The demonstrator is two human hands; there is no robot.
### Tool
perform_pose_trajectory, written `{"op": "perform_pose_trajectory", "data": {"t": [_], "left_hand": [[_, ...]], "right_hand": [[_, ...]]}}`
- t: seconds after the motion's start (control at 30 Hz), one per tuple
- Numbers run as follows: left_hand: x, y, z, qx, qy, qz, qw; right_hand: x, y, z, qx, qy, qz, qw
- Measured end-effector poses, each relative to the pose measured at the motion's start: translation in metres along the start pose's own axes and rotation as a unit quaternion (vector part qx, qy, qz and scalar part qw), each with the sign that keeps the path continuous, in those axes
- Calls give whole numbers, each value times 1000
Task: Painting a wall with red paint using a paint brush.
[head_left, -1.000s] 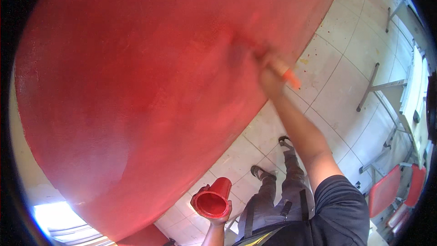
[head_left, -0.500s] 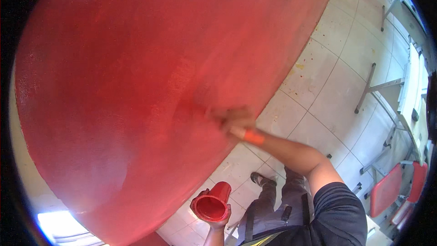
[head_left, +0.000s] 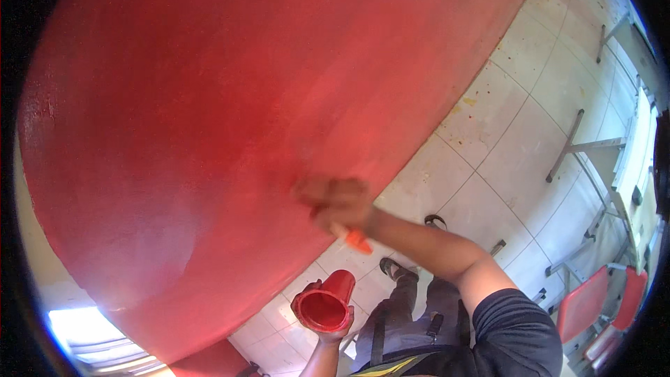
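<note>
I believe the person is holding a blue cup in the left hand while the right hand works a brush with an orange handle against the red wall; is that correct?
Not quite: the cup in the left hand is red, not blue, as the head view shows. The rest holds: the right hand works a brush with an orange handle against the red wall.

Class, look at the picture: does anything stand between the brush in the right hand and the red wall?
Nothing visible does. The right hand holds the orange-handled brush right at the red wall; the red cup sits lower, in the left hand.
</note>
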State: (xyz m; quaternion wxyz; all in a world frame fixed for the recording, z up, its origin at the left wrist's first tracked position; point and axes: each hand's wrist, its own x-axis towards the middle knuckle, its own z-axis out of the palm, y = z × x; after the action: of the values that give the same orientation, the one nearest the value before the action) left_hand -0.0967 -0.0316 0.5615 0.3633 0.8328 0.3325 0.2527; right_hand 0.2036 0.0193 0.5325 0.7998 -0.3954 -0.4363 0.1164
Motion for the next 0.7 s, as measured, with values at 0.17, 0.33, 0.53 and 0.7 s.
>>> {"op": "perform_pose_trajectory", "data": {"t": [0.17, 0.33, 0.53, 0.7], "left_hand": [[-9, -10, -5, 7, 16, -31, 999], [-11, -12, -3, -23, 24, -51, 998], [-5, -7, -5, -40, 24, -61, 997], [12, 11, 1, -13, 30, 5, 999]], "right_hand": [[22, 3, -25, -108, -7, -225, 968], [112, -35, -161, -217, 367, -125, 896], [65, 0, -110, -203, 276, -7, 940], [32, -39, -2, -101, 9, -228, 968]]}}
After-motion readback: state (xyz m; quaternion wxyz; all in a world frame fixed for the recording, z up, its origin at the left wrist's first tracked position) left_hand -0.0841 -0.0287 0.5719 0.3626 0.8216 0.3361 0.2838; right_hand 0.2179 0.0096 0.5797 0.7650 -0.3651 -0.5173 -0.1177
